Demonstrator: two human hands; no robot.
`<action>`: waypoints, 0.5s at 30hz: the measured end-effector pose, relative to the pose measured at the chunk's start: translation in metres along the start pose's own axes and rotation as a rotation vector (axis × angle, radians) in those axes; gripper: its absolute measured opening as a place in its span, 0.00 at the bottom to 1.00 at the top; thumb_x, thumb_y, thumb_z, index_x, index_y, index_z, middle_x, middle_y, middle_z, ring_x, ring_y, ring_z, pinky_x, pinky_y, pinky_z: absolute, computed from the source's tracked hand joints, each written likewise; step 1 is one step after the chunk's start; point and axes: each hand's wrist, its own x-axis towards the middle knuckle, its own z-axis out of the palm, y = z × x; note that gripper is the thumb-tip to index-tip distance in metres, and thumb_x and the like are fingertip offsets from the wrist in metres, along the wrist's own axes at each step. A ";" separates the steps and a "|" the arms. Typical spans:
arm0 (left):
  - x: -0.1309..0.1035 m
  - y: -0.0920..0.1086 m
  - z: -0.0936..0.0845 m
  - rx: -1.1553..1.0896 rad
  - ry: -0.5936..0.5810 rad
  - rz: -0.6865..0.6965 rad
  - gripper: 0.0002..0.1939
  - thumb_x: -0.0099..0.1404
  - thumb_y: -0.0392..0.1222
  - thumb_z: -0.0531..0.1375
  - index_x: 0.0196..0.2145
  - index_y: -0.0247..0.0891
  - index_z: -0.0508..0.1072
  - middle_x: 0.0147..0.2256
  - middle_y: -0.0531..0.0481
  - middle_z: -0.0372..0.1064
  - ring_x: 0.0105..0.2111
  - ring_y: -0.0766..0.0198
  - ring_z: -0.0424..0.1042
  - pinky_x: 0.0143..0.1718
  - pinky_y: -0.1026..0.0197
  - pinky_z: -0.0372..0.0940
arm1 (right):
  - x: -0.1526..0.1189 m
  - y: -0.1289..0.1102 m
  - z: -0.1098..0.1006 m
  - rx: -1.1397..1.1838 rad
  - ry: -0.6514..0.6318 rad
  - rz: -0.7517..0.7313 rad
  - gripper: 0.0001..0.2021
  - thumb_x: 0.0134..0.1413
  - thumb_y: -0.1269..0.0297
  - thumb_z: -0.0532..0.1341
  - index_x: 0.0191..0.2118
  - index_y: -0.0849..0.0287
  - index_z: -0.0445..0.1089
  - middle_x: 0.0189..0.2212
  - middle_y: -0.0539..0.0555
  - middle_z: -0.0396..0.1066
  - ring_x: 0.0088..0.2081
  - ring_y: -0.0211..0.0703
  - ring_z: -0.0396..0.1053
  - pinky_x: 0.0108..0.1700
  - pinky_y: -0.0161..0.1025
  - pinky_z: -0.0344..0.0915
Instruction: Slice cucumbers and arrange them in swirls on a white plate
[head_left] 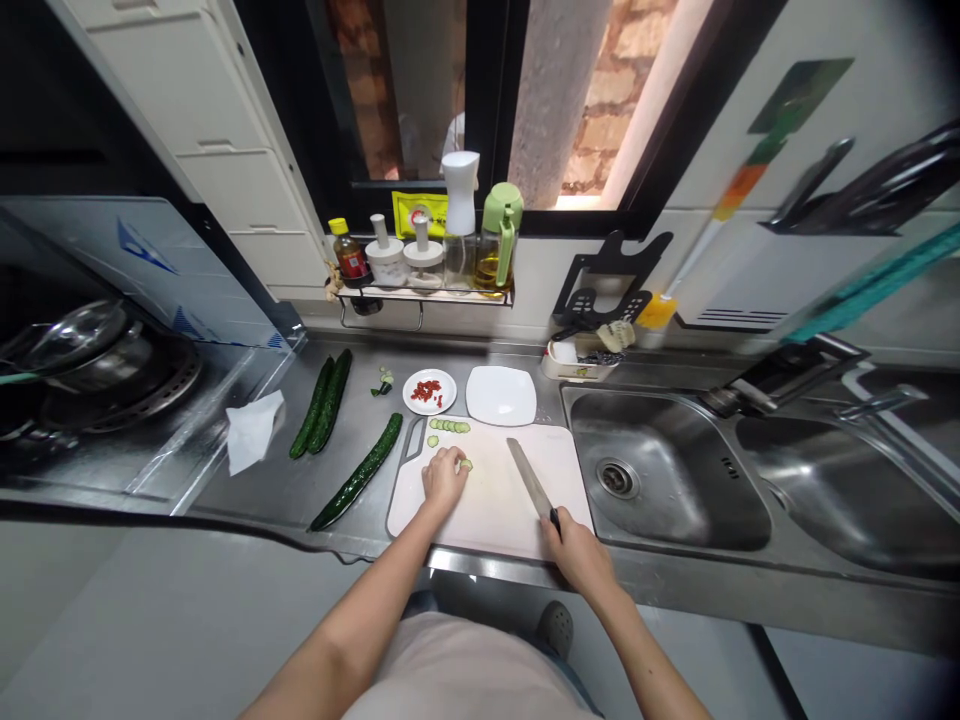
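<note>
Head view: steel counter (285, 505) below window (491, 120), left hand (444, 482) with pinched cucumber piece (467, 465), right hand (576, 550) around knife (531, 480)

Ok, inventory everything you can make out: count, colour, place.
whole cucumbers: three, green, left counter
cutting board: one, whitish, centre
cucumber slices: several, pale green, on board
knife: one, silver, over board
plates: two, white, board's far edge
red pieces: several, red, left plate
green scraps: several, green, left counter
paper: one, white, left counter
shelf items: several, mixed, wall shelf
pot: one, silver, far left
sink basins: two, silver, right
caddy: one, white, behind basins
wall tools: several, mixed, upper right
left hand: one, bare, at cucumber piece
right hand: one, bare, gripping knife
</note>
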 end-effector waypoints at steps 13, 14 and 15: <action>0.033 -0.028 -0.033 -0.115 0.143 -0.163 0.06 0.62 0.43 0.59 0.37 0.44 0.74 0.34 0.53 0.76 0.37 0.62 0.72 0.42 0.61 0.57 | 0.006 0.004 0.002 0.007 -0.007 0.002 0.16 0.68 0.56 0.42 0.47 0.59 0.61 0.40 0.61 0.75 0.43 0.49 0.73 0.35 0.37 0.56; 0.036 -0.030 -0.036 -0.099 0.152 -0.179 0.06 0.62 0.43 0.59 0.38 0.44 0.74 0.34 0.53 0.76 0.38 0.61 0.72 0.42 0.60 0.57 | 0.006 0.004 0.002 0.008 -0.008 0.002 0.16 0.67 0.56 0.42 0.46 0.59 0.61 0.40 0.61 0.75 0.43 0.49 0.73 0.35 0.38 0.56; 0.039 -0.032 -0.038 -0.081 0.156 -0.193 0.07 0.62 0.43 0.59 0.38 0.45 0.74 0.34 0.53 0.76 0.39 0.60 0.72 0.43 0.60 0.57 | 0.006 0.004 0.002 0.008 -0.008 0.002 0.16 0.67 0.56 0.42 0.46 0.59 0.61 0.40 0.61 0.75 0.43 0.50 0.73 0.35 0.38 0.56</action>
